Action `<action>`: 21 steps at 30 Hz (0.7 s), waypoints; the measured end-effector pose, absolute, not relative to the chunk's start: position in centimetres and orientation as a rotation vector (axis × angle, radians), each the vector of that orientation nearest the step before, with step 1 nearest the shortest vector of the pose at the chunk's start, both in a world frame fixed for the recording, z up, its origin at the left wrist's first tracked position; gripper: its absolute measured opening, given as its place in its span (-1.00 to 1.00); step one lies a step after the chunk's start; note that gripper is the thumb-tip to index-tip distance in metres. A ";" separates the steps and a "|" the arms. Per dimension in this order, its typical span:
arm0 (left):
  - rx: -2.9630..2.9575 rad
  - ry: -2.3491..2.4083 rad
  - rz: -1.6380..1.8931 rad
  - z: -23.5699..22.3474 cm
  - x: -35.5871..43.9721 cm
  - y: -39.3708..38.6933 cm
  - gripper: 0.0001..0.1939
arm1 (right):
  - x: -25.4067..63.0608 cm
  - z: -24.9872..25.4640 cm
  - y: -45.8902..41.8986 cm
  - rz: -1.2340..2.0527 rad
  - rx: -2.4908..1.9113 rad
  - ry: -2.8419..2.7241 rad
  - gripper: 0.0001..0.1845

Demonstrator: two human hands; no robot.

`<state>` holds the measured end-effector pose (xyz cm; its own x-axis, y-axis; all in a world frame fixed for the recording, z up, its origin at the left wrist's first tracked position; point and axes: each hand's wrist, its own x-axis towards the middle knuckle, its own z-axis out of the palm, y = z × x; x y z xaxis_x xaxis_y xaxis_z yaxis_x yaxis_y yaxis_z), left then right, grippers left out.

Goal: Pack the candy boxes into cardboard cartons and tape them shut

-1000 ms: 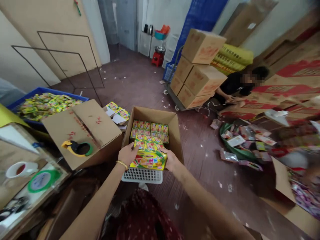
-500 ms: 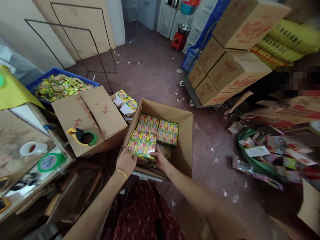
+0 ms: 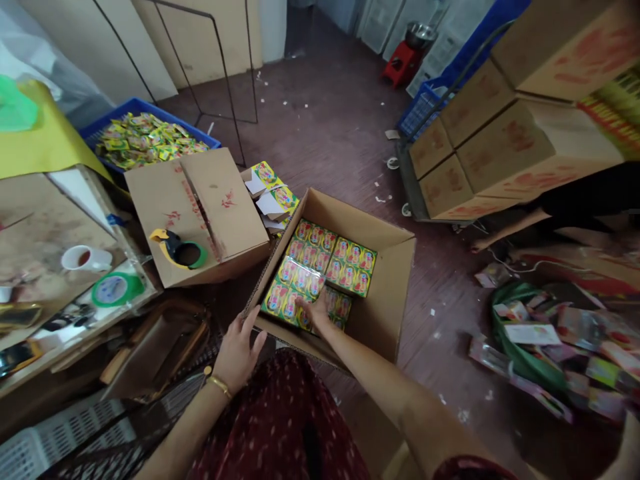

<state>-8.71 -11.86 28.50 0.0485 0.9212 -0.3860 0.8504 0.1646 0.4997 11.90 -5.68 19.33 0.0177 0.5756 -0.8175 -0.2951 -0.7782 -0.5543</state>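
In front of me stands an open cardboard carton (image 3: 387, 280) partly filled with yellow-green printed packs. My right hand (image 3: 319, 310) is inside it, gripping the right edge of a shiny, film-wrapped pack (image 3: 281, 301) at the near left; its thumb lies on top, the other fingers are partly hidden. Beside that hand, a lower pack (image 3: 341, 307) shows, and another pack (image 3: 350, 267) lies at the far right. My left hand (image 3: 239, 353) is open and holds nothing, its fingers spread near the carton's near left corner.
A closed carton (image 3: 225, 193) at left carries a tape dispenser (image 3: 177, 250). Behind it is a blue crate (image 3: 175, 113) of small sachets. Stacked boxes (image 3: 480, 133) stand on a trolley at right, near another person's arm (image 3: 515, 230). A green sack (image 3: 520, 340) holds mixed packets.
My left hand has let go of the near left pack and drawn back out of the carton. The right hand stays on that pack, which sits lower now. The view has shifted.
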 end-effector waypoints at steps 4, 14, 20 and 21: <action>1.542 1.741 0.170 27.7 -8.6 -11.6 -0.41 | 10.9 19.8 -5.4 1.307 -2.053 -1.410 0.00; 1.463 1.711 0.073 28.6 -8.3 -11.1 -0.44 | 6.8 14.5 -4.1 1.261 -1.363 -2.749 -0.24; 1.385 1.748 -0.006 29.0 -7.9 -10.9 -0.48 | 11.0 17.2 -4.0 1.302 -2.100 -1.445 -0.34; 1.365 1.751 -0.018 29.3 -7.8 -10.9 -0.48 | 11.4 17.9 -4.0 1.329 -2.178 -1.210 -0.36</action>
<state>-7.82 -10.90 29.33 0.0014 0.7717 -0.6360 0.7843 0.3937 0.4794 11.39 -4.02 17.95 0.2100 0.7912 -0.5744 0.4974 -0.5922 -0.6339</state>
